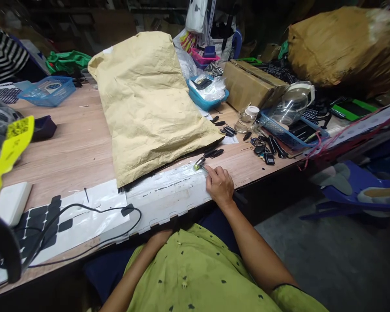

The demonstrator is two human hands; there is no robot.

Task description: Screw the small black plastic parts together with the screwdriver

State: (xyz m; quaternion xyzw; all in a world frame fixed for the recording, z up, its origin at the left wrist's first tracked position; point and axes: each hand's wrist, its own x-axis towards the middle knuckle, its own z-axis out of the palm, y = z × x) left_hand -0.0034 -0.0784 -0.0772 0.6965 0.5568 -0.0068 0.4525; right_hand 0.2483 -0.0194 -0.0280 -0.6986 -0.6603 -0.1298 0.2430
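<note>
My right hand (220,186) is closed around the handle of a small hammer (199,163) at the table's front edge. The hammer's shiny head, with a yellowish face, rests on or just above a white, worn strip (169,190). Several small black pieces (213,153) lie just beyond the head. My left hand (162,237) is low by my lap, below the table edge; its fingers are hidden. Between the hammer and the back of the table lies a large tan paper bag (149,104), with dark ends poking out beneath its near edge.
To the left are a black cable (108,209), black adhesive-looking squares on a white sheet (94,212) and a yellow tag (11,147). On the right sit keys (263,149), a glass jar (246,119), a blue basket (295,132) and a cardboard box (247,84).
</note>
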